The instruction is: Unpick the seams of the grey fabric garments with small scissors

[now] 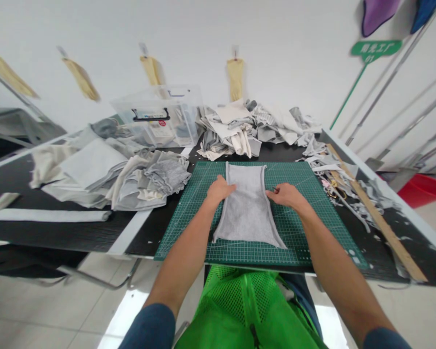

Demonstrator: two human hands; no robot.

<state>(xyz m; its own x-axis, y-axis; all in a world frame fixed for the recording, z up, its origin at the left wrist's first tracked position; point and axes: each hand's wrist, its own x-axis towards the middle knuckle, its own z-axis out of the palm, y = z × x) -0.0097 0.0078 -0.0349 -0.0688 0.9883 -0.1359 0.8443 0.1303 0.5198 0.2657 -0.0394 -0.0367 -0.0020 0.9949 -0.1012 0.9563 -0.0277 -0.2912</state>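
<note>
A piece of light grey fabric [247,206] lies spread on the green cutting mat [181,223], its side edges slightly rolled. It is narrower at the middle and flares toward the near corners. My left hand [218,190] grips its left edge, with the thumb lying over the cloth. On the opposite edge, my right hand [286,195] is closed, thumb and fingers pinching the cloth's side. A small dark thing shows at the right fingertips; its kind is too small to make out.
Heaped fabric pieces [94,165] lie left of the mat, and another fabric pile [228,126] sits behind it. A clear plastic box [181,114] stands at the back. To the right are fabric scraps [376,203], a wooden ruler [381,220] and a red bucket [425,189].
</note>
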